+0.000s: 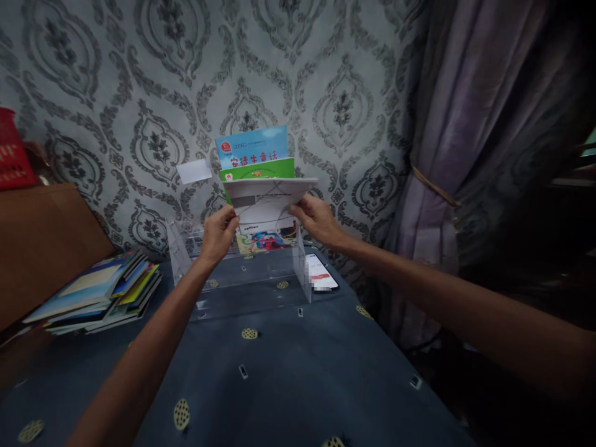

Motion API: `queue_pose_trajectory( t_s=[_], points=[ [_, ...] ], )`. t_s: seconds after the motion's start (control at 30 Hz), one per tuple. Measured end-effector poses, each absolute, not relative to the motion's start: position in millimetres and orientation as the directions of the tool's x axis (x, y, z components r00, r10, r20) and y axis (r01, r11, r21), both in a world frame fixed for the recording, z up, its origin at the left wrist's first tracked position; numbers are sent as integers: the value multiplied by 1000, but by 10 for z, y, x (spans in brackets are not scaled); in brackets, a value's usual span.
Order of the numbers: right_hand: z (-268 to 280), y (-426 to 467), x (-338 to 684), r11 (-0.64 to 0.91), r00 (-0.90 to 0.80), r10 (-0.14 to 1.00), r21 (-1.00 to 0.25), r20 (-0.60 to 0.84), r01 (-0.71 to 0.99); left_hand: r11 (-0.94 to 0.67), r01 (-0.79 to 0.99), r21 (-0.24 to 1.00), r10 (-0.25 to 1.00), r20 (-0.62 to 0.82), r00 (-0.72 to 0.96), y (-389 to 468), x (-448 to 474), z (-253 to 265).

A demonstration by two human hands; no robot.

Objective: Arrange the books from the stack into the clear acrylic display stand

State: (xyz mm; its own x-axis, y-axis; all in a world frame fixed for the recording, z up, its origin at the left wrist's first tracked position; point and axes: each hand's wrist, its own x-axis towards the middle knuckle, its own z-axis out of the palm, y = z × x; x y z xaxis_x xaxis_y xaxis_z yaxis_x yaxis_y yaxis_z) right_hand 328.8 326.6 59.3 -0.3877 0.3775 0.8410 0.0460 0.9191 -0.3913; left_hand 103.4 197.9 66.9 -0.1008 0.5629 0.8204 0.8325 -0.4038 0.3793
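Between both hands a white-covered book (265, 202) is held up, tilted, over a clear acrylic rack (302, 270). My left hand (220, 231) pinches its left edge, and my right hand (317, 218) grips the right edge. Behind it, a green book (279, 167) and a taller blue book (254, 139) with red Chinese lettering stand upright at the back of the rack. A colourful picture cover (265, 241) shows below the white book. The lower parts of the standing books are hidden.
A stack of books (100, 292) lies at left by a brown box (46, 248), with a red container (16, 149) above. A lit phone (320, 272) rests right of the rack on the dark blue tablecloth (298, 372). A tied curtain (447, 155) hangs at right.
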Motion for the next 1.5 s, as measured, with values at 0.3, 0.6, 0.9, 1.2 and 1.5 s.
queue_pose_trajectory(
  t_s=[0.3, 0.6, 0.9, 1.2, 1.5],
  points=[
    [510, 3258, 3388, 935, -430, 354, -303, 830, 184, -274, 890, 365, 649, 753, -109, 1944, 1077, 625],
    [537, 3154, 3358, 870, -318, 491, -443, 811, 214, -175, 901, 398, 669, 719, -188, 1896, 1117, 594],
    [477, 3201, 3277, 810, -342, 571, -444, 747, 384, 110, 956, 272, 708, 654, -267, 1817, 1167, 673],
    [425, 3208, 3267, 773, -318, 617, -479, 719, 416, 130, 969, 211, 675, 697, -242, 1847, 1123, 633],
    [410, 3283, 3271, 767, -204, 628, -554, 751, 324, 124, 972, 198, 672, 704, -229, 1828, 1127, 593]
  ],
)
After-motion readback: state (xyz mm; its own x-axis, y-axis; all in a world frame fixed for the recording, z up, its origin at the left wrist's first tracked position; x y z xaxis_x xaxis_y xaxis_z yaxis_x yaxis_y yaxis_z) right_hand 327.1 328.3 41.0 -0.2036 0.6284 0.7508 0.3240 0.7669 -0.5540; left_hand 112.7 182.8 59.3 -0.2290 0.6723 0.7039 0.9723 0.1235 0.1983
